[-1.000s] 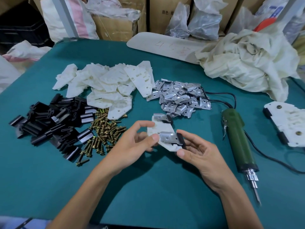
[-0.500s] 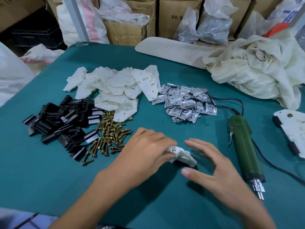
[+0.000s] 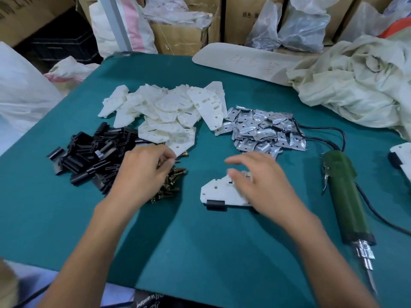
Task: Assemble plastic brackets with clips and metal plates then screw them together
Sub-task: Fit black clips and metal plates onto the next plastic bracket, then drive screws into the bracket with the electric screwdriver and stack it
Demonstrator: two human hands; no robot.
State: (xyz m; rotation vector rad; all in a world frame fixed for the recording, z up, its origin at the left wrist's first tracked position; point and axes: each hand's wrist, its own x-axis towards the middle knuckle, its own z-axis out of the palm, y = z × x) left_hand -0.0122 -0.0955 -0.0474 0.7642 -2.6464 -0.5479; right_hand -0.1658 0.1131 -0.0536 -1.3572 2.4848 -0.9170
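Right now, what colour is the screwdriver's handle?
The screwdriver handle is dark green, seen best in the head view.

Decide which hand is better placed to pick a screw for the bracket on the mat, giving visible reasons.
Left. The left hand hovers right over the screw pile, fingers curled at it. The right hand lies over the bracket, farther from that pile and probably steadying the part.

**Piles across the far half of the desk**

On the desk (image 3: pixel 200 252), the clip pile (image 3: pixel 93 156) lies toward the left edge. The bracket pile (image 3: pixel 169 116) is behind and right of it, and the plate pile (image 3: pixel 262 132) is further right. The screws (image 3: pixel 171 185) lie before the bracket pile, partly under the left hand (image 3: pixel 142 174). A single bracket (image 3: pixel 218 192) lies mid-desk, partly under the right hand (image 3: pixel 262 183), with the screwdriver (image 3: pixel 344 196) to its right. A cloth heap (image 3: pixel 355 85) fills the far right corner.
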